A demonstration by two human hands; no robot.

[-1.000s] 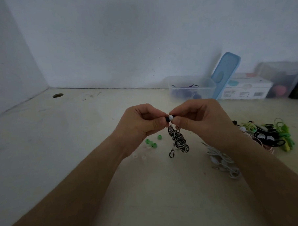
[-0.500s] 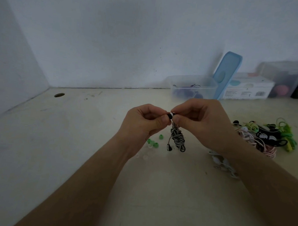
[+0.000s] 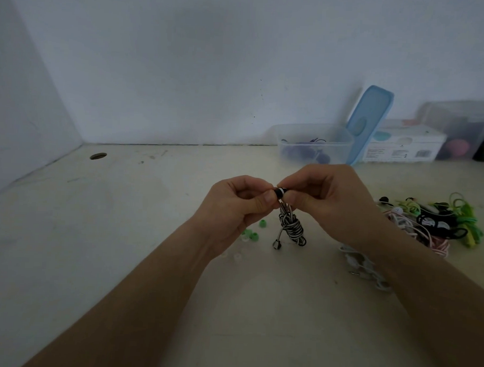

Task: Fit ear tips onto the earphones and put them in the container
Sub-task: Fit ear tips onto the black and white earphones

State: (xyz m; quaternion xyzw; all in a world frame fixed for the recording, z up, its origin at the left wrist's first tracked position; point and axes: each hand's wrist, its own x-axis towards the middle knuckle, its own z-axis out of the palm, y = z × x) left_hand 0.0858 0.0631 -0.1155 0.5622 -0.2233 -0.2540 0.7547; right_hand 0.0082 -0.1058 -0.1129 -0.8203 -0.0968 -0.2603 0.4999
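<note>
My left hand [image 3: 235, 204] and my right hand [image 3: 324, 199] meet above the table and pinch a small black-and-white earbud [image 3: 280, 191] between their fingertips. Its black-and-white striped cable bundle [image 3: 292, 227] hangs below, with the second earbud [image 3: 276, 244] dangling just over the table. Loose green ear tips [image 3: 251, 235] and clear ear tips [image 3: 236, 257] lie on the table under my left hand. The clear plastic container [image 3: 314, 142] stands at the back with some earphones inside.
A blue lid [image 3: 369, 122] leans against the container, beside a white box [image 3: 403, 146] and further clear boxes [image 3: 459, 123]. A heap of green, black and pink earphones [image 3: 433, 222] lies at the right; a white pair [image 3: 362, 269] lies under my right forearm. A hole [image 3: 98, 156] is at back left.
Both hands drifted slightly right and up with the earbud. The white tip at the earbud's end has been pressed closer onto it, and the hanging bundle has swung a little.
</note>
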